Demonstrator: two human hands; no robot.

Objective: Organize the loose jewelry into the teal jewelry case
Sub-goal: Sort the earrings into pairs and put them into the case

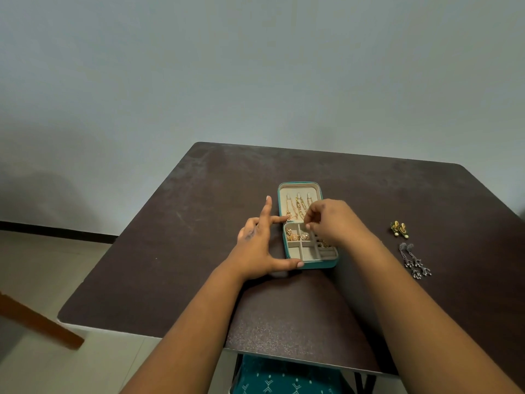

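Left hand (pixel 257 248) splayed open; right hand (pixel 331 220) fingertips pinched together.

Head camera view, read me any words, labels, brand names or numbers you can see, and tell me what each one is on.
None: no readable text shows anywhere in this view.
Teal jewelry case: no brand or label visible on its rim or lining.
Left hand: a dark mark on its back, too small and blurred to read.
Teal fabric below the table: a white pattern of shapes, not letters.
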